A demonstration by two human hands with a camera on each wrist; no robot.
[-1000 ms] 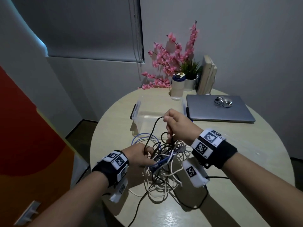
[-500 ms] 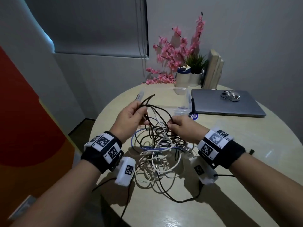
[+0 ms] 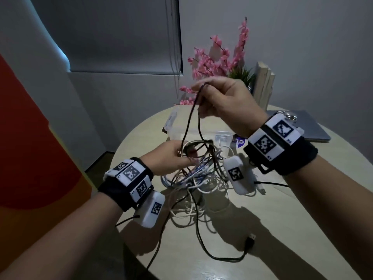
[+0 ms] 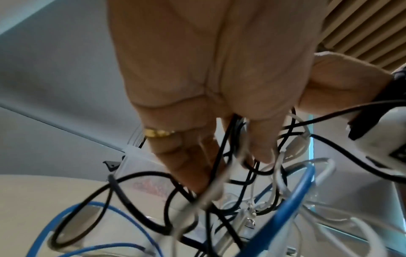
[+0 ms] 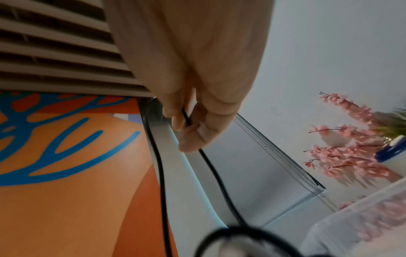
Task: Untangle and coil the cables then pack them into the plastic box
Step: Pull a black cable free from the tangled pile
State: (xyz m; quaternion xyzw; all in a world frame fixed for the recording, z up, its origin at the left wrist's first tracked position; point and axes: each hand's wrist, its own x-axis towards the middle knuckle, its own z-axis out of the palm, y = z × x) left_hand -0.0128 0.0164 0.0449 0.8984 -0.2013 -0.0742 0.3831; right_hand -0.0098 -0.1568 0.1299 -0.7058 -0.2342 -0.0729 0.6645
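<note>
A tangle of black, white and blue cables (image 3: pixel 201 178) lies on the round table (image 3: pixel 302 229) and is partly lifted. My right hand (image 3: pixel 201 91) is raised above it and pinches a loop of the black cable (image 3: pixel 188 126), also seen between its fingertips (image 5: pixel 182 121) in the right wrist view. Lower down, my left hand (image 3: pixel 185 156) grips strands at the top of the tangle; black cables (image 4: pixel 222 156) run between its fingers (image 4: pixel 189 167). The black cable's USB plug (image 3: pixel 251 238) lies on the table in front. The clear plastic box (image 3: pixel 173 126) stands behind the tangle, partly hidden.
A closed grey laptop (image 3: pixel 319 134) with a mouse on it sits at the back right. Pink flowers (image 3: pixel 218 59), a small potted plant and upright boards stand at the table's far edge. An orange panel (image 3: pixel 30 138) is on the left.
My right hand has left the tangle and risen high with the black loop. My left hand has dropped from that loop down to the tangle.
</note>
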